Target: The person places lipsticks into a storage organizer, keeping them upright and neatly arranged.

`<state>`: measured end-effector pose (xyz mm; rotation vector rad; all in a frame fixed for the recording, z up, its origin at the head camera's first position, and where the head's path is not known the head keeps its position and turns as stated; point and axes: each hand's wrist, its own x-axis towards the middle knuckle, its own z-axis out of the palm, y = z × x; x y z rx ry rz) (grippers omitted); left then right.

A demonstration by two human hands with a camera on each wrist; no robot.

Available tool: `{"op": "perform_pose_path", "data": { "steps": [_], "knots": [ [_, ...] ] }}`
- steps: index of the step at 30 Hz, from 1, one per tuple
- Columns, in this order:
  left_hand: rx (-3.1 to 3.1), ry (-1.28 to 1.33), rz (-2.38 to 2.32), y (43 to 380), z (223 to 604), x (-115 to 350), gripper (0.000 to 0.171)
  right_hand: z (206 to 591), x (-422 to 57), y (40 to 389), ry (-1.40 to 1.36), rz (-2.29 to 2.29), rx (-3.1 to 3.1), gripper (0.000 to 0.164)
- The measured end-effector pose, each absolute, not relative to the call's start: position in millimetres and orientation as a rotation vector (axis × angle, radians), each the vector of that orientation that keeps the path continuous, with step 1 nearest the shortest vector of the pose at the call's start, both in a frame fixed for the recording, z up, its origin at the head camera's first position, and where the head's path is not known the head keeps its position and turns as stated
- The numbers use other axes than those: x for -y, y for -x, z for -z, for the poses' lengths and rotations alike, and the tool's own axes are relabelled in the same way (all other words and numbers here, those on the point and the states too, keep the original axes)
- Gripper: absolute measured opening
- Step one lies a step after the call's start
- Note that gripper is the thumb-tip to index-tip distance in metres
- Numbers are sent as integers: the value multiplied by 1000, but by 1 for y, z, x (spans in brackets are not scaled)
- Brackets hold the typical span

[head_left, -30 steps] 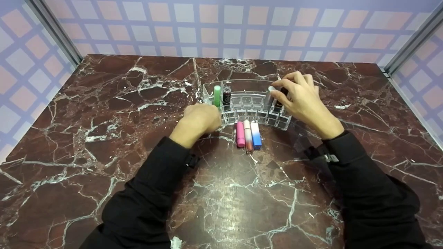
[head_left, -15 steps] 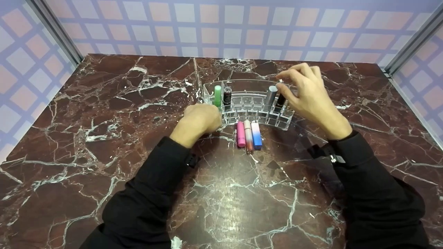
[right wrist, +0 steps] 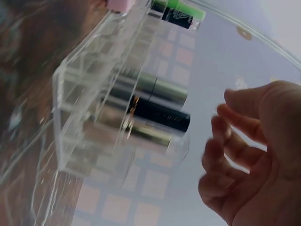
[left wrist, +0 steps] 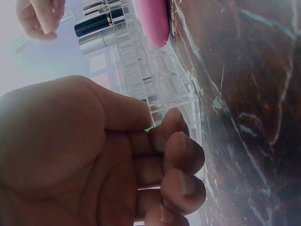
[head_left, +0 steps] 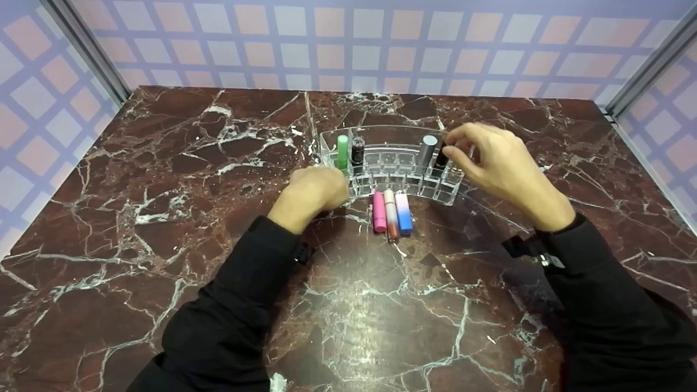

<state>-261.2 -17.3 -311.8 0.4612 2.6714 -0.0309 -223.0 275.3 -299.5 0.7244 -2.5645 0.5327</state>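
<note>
A curved clear acrylic lipstick stand (head_left: 402, 185) sits on the table. At its left end my left hand (head_left: 316, 188) pinches the corner with thumb and index finger; the other fingers are curled in the left wrist view. My right hand (head_left: 503, 163) hovers by the stand's right end, fingers loosely bent and holding nothing in the right wrist view. Nearest to it stand a black lipstick (right wrist: 160, 115) with a gold band, a silver lipstick (head_left: 427, 149) and a gold-toned tube (right wrist: 149, 135). On the stand's left are a green tube (head_left: 342, 152) and a black patterned tube (head_left: 357, 151).
Three tubes lie side by side in front of the stand: a pink one (head_left: 379, 212), a white-to-red one (head_left: 390, 212) and a white-to-blue one (head_left: 403, 213). The marbled table (head_left: 190, 272) is bounded by a checked wall (head_left: 370, 46) behind.
My right hand has left the silver lipstick, risen and shifted right, then come down beside the black lipstick. My left hand keeps its place at the stand's left end.
</note>
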Motion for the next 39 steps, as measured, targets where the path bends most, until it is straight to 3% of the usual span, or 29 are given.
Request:
{"op": "perform_pose_path", "data": {
  "steps": [11, 20, 25, 39],
  "knots": [
    [-2620, -387, -2, 262, 311, 16, 35, 314, -301, 212, -844, -438, 2979, 20],
    [-2462, -425, 139, 268, 305, 13, 39, 337, -299, 220, -970, -362, 2913, 12],
    [-2410, -383, 152, 271, 298, 8, 49, 336, -294, 222, -945, -295, 2926, 5],
    [-2452, -539, -176, 276, 314, 23, 57, 326, -283, 220, -861, -209, 2979, 5]
  ]
}}
